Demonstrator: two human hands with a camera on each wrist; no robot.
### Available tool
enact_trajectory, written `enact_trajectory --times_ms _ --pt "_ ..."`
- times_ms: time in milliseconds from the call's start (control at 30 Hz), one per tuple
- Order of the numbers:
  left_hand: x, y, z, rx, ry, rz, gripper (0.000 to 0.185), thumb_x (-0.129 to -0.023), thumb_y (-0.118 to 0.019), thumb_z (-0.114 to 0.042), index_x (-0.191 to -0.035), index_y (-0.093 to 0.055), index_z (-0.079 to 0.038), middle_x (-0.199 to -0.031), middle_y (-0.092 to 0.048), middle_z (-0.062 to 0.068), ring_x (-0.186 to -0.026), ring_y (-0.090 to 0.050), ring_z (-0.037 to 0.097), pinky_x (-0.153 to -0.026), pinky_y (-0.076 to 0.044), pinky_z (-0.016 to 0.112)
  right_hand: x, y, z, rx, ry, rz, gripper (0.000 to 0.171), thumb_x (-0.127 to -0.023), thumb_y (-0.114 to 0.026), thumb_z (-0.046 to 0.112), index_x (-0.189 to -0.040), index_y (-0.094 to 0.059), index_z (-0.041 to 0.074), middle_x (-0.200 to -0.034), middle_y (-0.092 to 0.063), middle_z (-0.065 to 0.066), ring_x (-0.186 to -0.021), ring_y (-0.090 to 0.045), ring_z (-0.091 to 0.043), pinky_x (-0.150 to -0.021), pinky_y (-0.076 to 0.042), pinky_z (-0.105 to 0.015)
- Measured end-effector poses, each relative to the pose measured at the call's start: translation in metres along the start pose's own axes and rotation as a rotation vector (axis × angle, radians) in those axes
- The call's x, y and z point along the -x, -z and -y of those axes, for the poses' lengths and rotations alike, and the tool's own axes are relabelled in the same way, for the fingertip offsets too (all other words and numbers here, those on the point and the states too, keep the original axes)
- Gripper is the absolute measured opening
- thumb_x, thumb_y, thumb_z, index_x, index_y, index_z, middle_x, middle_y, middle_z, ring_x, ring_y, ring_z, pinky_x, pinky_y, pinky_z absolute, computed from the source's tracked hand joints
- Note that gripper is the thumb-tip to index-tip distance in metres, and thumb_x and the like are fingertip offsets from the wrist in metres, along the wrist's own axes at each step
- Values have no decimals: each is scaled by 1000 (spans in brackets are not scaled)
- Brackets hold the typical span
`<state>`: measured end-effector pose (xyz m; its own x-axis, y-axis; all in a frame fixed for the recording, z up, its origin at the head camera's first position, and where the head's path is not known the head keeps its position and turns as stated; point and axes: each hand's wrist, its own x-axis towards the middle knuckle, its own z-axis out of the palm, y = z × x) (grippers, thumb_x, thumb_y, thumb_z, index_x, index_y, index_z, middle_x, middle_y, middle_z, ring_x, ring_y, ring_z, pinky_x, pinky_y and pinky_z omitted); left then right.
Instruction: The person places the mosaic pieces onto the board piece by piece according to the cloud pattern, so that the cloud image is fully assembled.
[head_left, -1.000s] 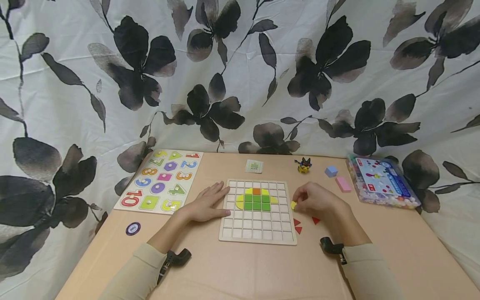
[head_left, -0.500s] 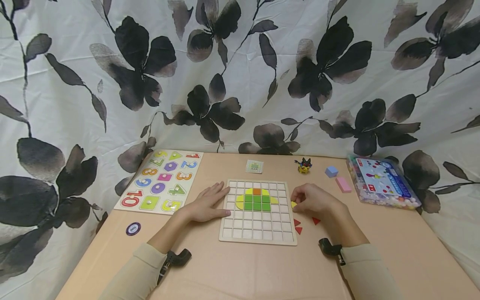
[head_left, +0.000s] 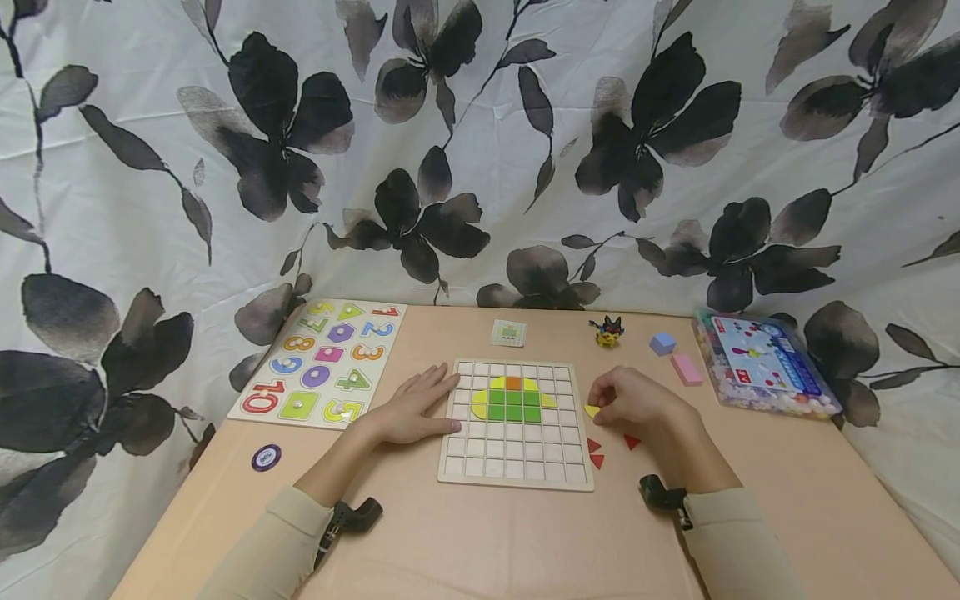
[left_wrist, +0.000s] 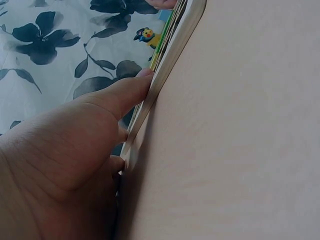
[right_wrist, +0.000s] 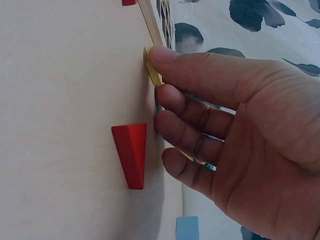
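Observation:
A wooden grid board (head_left: 517, 462) lies mid-table, its upper squares filled with green, yellow and one orange tile. My left hand (head_left: 412, 408) rests at the board's left edge with fingers extended and spread. In the left wrist view its thumb (left_wrist: 127, 91) lies on the rim. Just off the board's right side, my right hand (head_left: 637, 398) pinches a small yellow tile (right_wrist: 154, 69) between thumb and index finger, low over the table. Its other fingers are curled. Below that hand lie red triangular tiles (head_left: 597, 461), one showing as a red wedge (right_wrist: 131, 156) in the right wrist view.
Behind the board lies a small pattern card (head_left: 508, 332). A number-and-shape board (head_left: 322, 367) and a dark round disc (head_left: 266, 457) are on the left. To the right are a small figurine (head_left: 607, 331), a blue block (head_left: 663, 342), a pink block (head_left: 686, 369) and a bead box (head_left: 765, 362).
My right hand dips slightly left, then back to the right, with the yellow tile at its fingertips. The left hand and the board hold still.

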<state>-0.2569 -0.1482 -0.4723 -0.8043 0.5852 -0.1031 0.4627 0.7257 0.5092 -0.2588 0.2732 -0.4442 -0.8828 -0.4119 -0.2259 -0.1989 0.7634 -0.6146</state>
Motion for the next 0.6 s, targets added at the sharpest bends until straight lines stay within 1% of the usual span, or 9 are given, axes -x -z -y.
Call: enact_trajectory --times_ms 67,233,367,600 --pt "0 0 0 -4 -3 1 92 -97 -62 -62 -167 -25 -16 -176 -6 14 -164 -1 34 -132 -4 55 1 1 0 1 5 9 17 -85 -85 9 -97 -74 11 -87 -62 -2 -87 -56 -19 -77 -51 -30" --pt "-1 0 0 -25 10 13 93 -96 -61 -65 -168 -22 -19 -176 -4 11 -164 0 31 -132 -3 53 1 0 4 -42 1 33 17 -86 -83 4 -96 -71 12 -86 -60 -4 -87 -56 -21 -73 -49 -29" --pt "-1 0 0 -21 14 17 93 -96 -61 -64 -168 -22 -19 -176 -4 11 -164 -1 31 -132 -3 53 1 -2 4 -70 10 30 18 -86 -81 1 -95 -70 11 -85 -59 -5 -86 -56 -21 -71 -49 -29" --pt "0 0 0 -14 -5 4 92 -97 -61 -63 -167 -24 -18 -176 -5 13 -164 -2 33 -132 -3 55 0 -1 -1 -87 65 4 11 -91 -77 3 -96 -72 11 -89 -63 -4 -90 -56 -22 -77 -48 -31"
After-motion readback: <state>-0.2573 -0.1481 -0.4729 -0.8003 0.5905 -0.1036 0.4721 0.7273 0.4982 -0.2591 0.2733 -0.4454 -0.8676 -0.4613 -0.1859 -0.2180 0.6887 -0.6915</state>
